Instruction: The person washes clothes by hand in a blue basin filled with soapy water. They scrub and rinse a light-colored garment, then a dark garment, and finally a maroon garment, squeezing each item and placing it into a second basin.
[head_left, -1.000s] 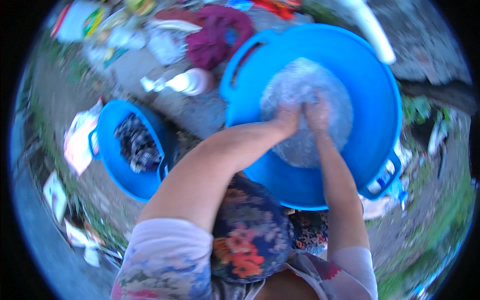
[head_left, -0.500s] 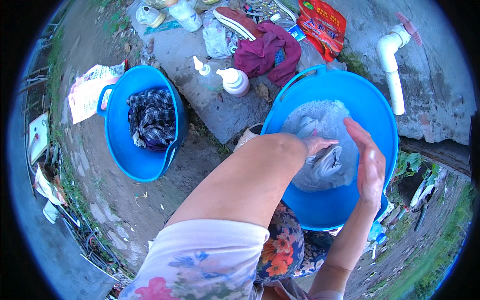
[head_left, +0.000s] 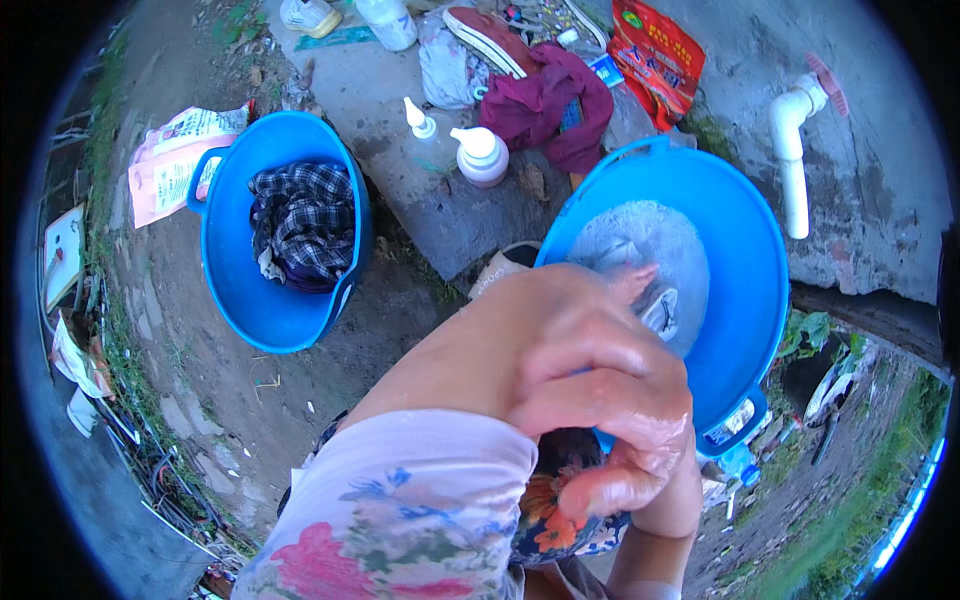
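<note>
My left arm, in a white floral sleeve, reaches over the right-hand blue tub. My left hand is partly hidden behind the forearm; its visible fingers stretch out above the suds, close to a pale grey wet cloth. Foamy water surrounds that cloth. Across my left forearm lies my right hand, wet and slightly blurred. Its fingers are bent, with their tips near the sleeve's cuff, and the thumb stands apart below. I see nothing held in it.
A second blue tub on the left holds a dark plaid garment. On the concrete slab stand pump bottles, beside a maroon cloth, a shoe and a red bag. A white pipe juts out at the right.
My right hand has swung left from above the tub's right side onto my left forearm, its fingers bending. My left hand stays over the water. The view has shifted slightly.
</note>
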